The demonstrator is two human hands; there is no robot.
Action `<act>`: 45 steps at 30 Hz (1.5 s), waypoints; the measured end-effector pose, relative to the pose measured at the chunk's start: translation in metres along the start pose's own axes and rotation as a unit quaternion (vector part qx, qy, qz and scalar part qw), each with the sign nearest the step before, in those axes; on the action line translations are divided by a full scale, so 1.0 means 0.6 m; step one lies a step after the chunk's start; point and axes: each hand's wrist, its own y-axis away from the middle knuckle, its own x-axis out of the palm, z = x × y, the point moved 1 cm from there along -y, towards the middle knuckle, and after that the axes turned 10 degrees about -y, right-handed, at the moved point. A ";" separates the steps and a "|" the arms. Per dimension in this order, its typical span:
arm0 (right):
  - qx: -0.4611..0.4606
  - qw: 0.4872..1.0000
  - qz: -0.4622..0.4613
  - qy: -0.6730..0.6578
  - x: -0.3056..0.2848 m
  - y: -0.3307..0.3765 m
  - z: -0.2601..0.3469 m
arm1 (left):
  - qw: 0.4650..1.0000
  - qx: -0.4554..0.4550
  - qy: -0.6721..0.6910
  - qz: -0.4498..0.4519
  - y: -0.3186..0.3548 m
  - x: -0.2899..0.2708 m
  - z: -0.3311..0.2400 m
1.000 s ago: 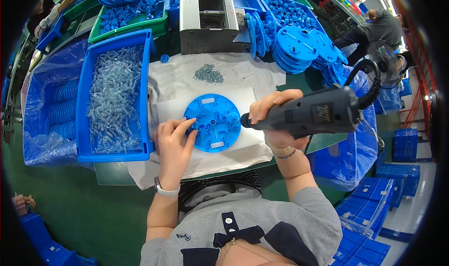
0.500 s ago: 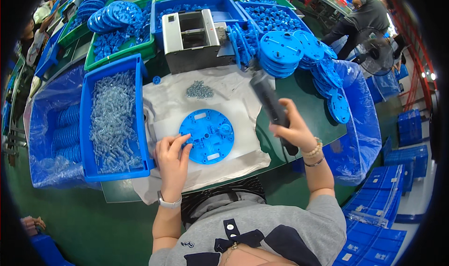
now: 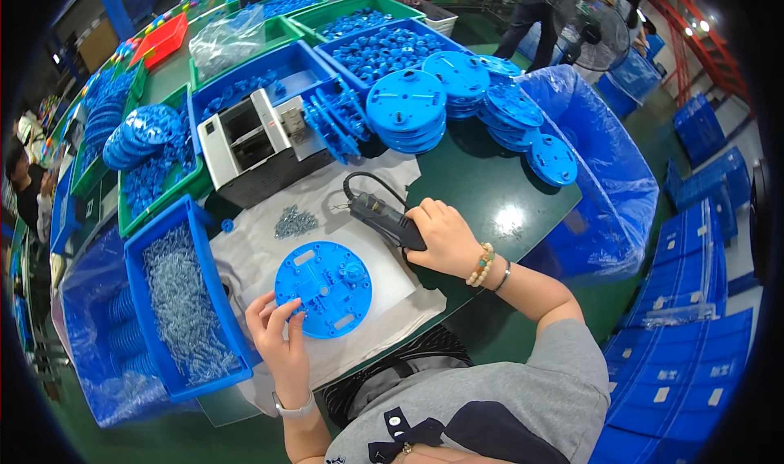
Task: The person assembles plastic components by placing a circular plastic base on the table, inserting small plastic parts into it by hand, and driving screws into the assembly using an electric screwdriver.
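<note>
A round blue plastic disc (image 3: 314, 301) with moulded posts and slots lies on a white sheet in front of me. My left hand (image 3: 278, 325) grips its left edge, fingers bent and fingertips on the rim. To the right of the disc, my right hand (image 3: 443, 239) is closed around a black corded electric screwdriver (image 3: 385, 219). The tool lies low and slanted over the cloth, its tip end pointing to the far left. Beyond the disc is a small heap of metal screws (image 3: 295, 222).
A blue bin (image 3: 219, 301) of clear springlike pieces stands at left. Behind are a grey-and-black boxy machine (image 3: 253, 150), green and blue bins of small blue parts, and stacked blue discs (image 3: 406, 109). A plastic-lined blue container (image 3: 608, 195) stands off the table's right edge.
The view has turned, shifting the scene leftward and down. My right hand has lowered the screwdriver from a steep, raised tilt to low over the cloth. My left hand stays at the disc.
</note>
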 end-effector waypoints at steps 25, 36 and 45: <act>-0.032 0.863 0.060 -0.500 -0.112 0.054 -0.036 | 0.957 0.163 0.240 0.024 -0.027 0.099 -0.104; 0.058 0.761 0.089 -0.640 -0.161 0.110 -0.055 | 0.918 0.381 0.105 0.003 -0.046 0.127 -0.146; 0.154 0.802 -0.210 -0.538 -0.204 0.131 -0.073 | 0.931 0.358 0.027 -0.062 -0.031 0.146 -0.175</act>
